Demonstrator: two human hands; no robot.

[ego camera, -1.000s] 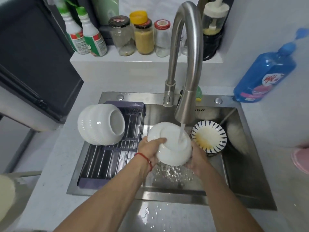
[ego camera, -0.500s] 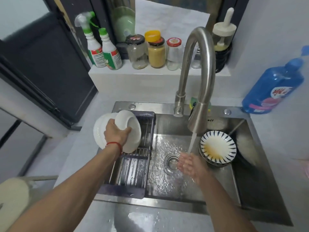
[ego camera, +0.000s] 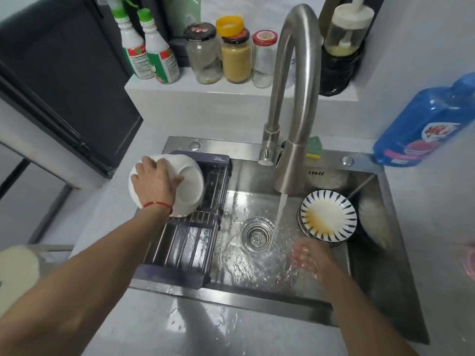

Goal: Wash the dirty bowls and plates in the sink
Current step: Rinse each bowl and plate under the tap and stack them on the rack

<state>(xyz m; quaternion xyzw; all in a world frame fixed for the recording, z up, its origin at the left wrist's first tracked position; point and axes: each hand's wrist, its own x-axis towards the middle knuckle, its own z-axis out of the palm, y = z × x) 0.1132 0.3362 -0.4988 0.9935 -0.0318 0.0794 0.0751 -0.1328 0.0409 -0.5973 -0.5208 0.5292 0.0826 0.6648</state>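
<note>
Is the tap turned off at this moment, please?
No, a stream of water runs from the faucet into the sink, beside the right hand.

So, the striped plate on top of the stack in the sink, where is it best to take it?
Probably by the near rim of the striped plate, coming from the front with the right hand, thumb on the rim and fingers under it. It lies flat, face up, on the stack; the sauce stain sits at its centre.
</note>
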